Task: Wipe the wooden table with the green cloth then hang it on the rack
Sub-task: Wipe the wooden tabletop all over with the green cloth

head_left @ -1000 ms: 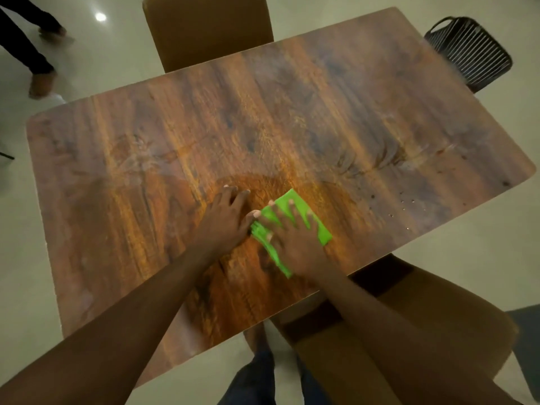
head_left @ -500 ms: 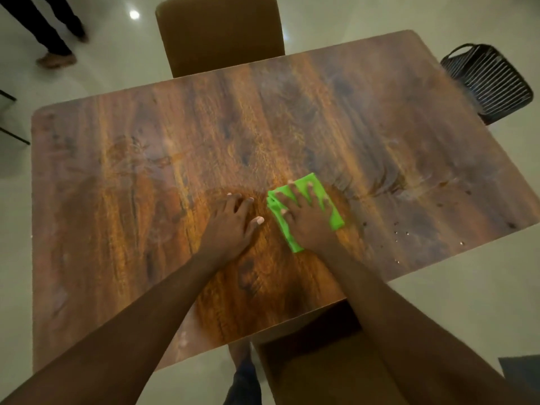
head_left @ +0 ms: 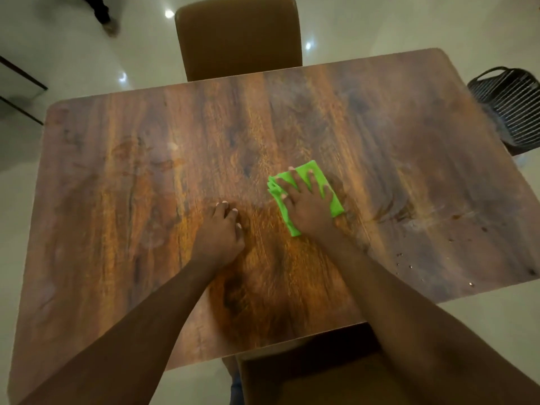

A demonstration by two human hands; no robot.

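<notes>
While the cloth [head_left: 335, 203] is half hidden under flattened right fingers [head_left: 312, 184] mid-tabletop [head_left: 409, 141], nothing is held by the loosely bent left fingers [head_left: 223, 210].

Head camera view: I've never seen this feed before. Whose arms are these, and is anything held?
No machine here: these are a person's two bare arms, filmed by one wide-angle camera worn on their head, looking down. The right hand lies flat, fingers spread, on a green cloth, pressing it onto the wooden table; nothing is gripped. The left hand rests on bare wood beside it, holding nothing. Small specks lie near the table's right edge. A brown chair stands at the far side; a black slatted basket sits beyond the table's right end.
</notes>
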